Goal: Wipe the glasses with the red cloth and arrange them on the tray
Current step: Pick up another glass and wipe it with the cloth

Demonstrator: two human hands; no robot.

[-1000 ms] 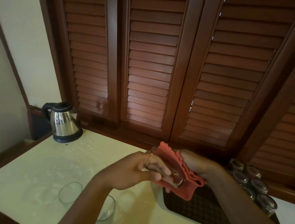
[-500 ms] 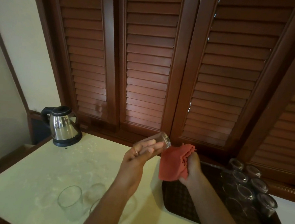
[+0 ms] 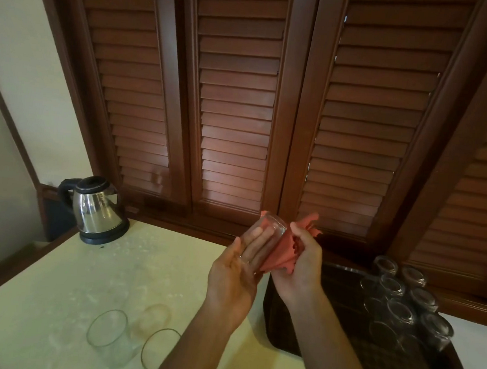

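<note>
Much of the scene was hard to read. The glass (image 3: 264, 239) in my left hand (image 3: 236, 275) was clear, so its walls nearly vanished against the dark shutters (image 3: 237, 101); only its base, pointing up and away from me, showed a bright ring. Its mouth end was lost behind my palm and the red cloth (image 3: 286, 251). The tray (image 3: 282, 329) was dark and patterned, its near right corner cut off by the picture's edge, and my right forearm crossed its left part. The upturned glasses on the tray (image 3: 402, 304) stood clustered at its far right, their outlines blending together so I could not count them surely. Two more glasses (image 3: 131, 340) stood on the desk (image 3: 51, 285) near my left forearm, which hid part of the nearer one; a faint third shape behind them was too blurred to name.

My left grip lay nearly flat, fingers straight along the glass's side, pressing it and carrying it tilted above the desk's far edge, left of the tray. My right hand (image 3: 303, 266) was clenched on the bunched cloth, thumb and fingers pinching its folds; the cloth touched the glass's right side, and I could not tell whether any of it reached inside. A steel kettle (image 3: 97, 209) stood at the desk's far left corner.
</note>
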